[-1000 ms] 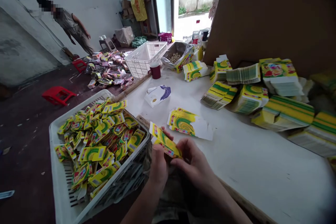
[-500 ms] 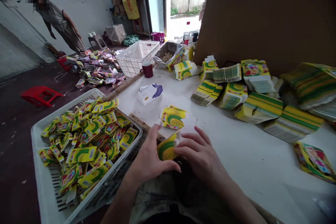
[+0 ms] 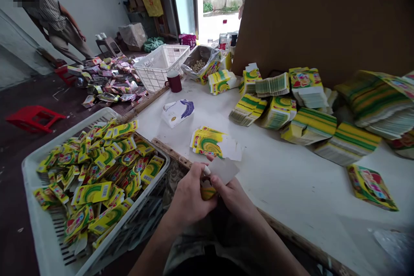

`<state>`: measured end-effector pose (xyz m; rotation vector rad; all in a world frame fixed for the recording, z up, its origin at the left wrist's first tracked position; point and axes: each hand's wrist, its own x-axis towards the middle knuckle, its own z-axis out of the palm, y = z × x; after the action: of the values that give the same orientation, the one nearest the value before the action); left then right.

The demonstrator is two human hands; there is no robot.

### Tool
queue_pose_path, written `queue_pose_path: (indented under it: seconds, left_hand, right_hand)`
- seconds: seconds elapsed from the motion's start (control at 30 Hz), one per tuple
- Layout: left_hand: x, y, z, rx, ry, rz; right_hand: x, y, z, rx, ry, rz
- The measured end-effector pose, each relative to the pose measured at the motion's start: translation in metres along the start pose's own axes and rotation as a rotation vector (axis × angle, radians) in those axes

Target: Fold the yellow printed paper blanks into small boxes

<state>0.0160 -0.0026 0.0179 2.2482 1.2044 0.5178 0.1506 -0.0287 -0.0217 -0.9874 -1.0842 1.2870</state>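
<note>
Low over the table's near edge, my left hand (image 3: 192, 194) is closed around a small yellow carton (image 3: 207, 192), with its fingers curled over the top. My right hand (image 3: 235, 195) grips the same carton from the other side, thumb against its pale, unprinted flap (image 3: 224, 170). Something white shows at a left fingertip; I cannot tell what it is. Most of the carton's printed side is hidden by my hands. Just beyond lies a fanned stack of flat yellow cartons (image 3: 207, 141) with white flaps, on the white tabletop (image 3: 268, 172).
Left of me stands a white crate (image 3: 30, 181) heaped with yellow cartons (image 3: 92, 192). More flat carton stacks (image 3: 308, 129) line the table's back right. A maroon mug (image 3: 174, 82), a white-and-purple box (image 3: 177, 113) and an empty white basket (image 3: 152, 75) stand farther off. A person (image 3: 58, 21) stands far left.
My left hand, spread beside the carton before, has closed around it. My right hand has turned and now holds the carton's flap side. The view has shifted slightly right.
</note>
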Motion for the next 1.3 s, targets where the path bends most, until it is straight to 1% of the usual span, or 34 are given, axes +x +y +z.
queue_pose_path:
  seconds: [0.07, 0.13, 0.2, 0.27, 0.3, 0.37, 0.4, 0.43, 0.47, 0.57, 0.67, 0.73, 0.8, 0.93, 0.97, 1.0, 1.03, 1.1, 1.13, 1.17, 1.2, 1.23, 1.27, 1.3]
  left_hand:
    - [0.002, -0.003, 0.002, -0.032, -0.033, -0.055]
    - [0.003, -0.008, 0.006, -0.024, -0.008, -0.052]
    - [0.003, -0.014, 0.010, 0.044, 0.057, -0.048]
    - [0.003, -0.020, 0.010, 0.136, 0.103, -0.085]
    - [0.003, -0.023, 0.007, 0.159, 0.111, -0.113]
    - [0.002, -0.025, 0.000, 0.163, 0.107, -0.148]
    - [0.002, -0.025, -0.004, 0.158, 0.092, -0.152]
    - [0.002, -0.024, -0.008, 0.158, 0.076, -0.153]
    - [0.002, -0.022, -0.011, 0.165, 0.063, -0.155]
    - [0.001, -0.014, -0.018, 0.174, 0.020, -0.142]
    - [0.001, -0.005, -0.021, 0.136, -0.041, -0.098]
    - [0.001, -0.002, -0.025, 0.154, -0.069, -0.075]
    - [0.001, -0.002, -0.030, 0.181, -0.083, -0.068]
    - [0.001, -0.002, -0.038, 0.154, -0.134, -0.058]
    - [0.001, -0.002, -0.037, 0.147, -0.144, -0.053]
    - [0.001, 0.000, -0.036, 0.148, -0.148, -0.048]
    - [0.001, 0.001, -0.033, 0.156, -0.142, -0.048]
    - [0.001, 0.001, -0.028, 0.155, -0.087, -0.063]
    - [0.002, 0.000, -0.026, 0.106, -0.052, -0.085]
    - [0.002, -0.003, -0.026, 0.011, 0.000, -0.119]
    - [0.003, -0.008, -0.028, -0.126, 0.090, -0.159]
    - [0.004, -0.015, -0.032, -0.300, 0.227, -0.195]
    - [0.005, -0.022, -0.038, -0.494, 0.414, -0.213]
    - [0.006, -0.031, -0.046, -0.689, 0.631, -0.221]
  right_hand:
    - [0.000, 0.003, 0.000, -0.122, -0.053, -0.098]
    - [-0.001, 0.004, -0.003, -0.243, -0.071, -0.177]
    - [0.000, 0.006, -0.007, -0.318, 0.021, -0.236]
    - [0.001, 0.006, -0.014, -0.388, 0.107, -0.286]
    - [0.001, 0.007, -0.017, -0.434, 0.099, -0.309]
    - [0.000, 0.007, -0.024, -0.538, -0.025, -0.348]
    - [-0.001, 0.007, -0.026, -0.581, -0.093, -0.354]
    - [-0.002, 0.007, -0.029, -0.613, -0.130, -0.353]
    - [-0.002, 0.006, -0.031, -0.639, -0.135, -0.349]
    - [-0.004, 0.002, -0.033, -0.685, -0.095, -0.368]
    - [-0.006, -0.003, -0.028, -0.683, -0.115, -0.409]
    - [-0.007, -0.005, -0.024, -0.691, -0.136, -0.411]
    - [-0.009, -0.006, -0.024, -0.705, -0.176, -0.390]
    - [-0.008, -0.014, -0.033, -0.652, -0.324, -0.308]
    - [-0.008, -0.017, -0.035, -0.633, -0.338, -0.284]
    - [-0.008, -0.018, -0.034, -0.616, -0.321, -0.265]
    - [-0.008, -0.019, -0.032, -0.596, -0.275, -0.251]
    - [-0.006, -0.016, -0.026, -0.506, -0.140, -0.232]
    - [-0.004, -0.013, -0.023, -0.436, -0.087, -0.220]
    - [-0.001, -0.010, -0.021, -0.375, -0.045, -0.204]
    - [0.004, -0.006, -0.022, -0.367, -0.002, -0.184]
    - [0.010, -0.003, -0.025, -0.416, 0.049, -0.159]
    - [0.017, 0.000, -0.030, -0.511, 0.108, -0.132]
    - [0.025, 0.002, -0.036, -0.631, 0.166, -0.103]
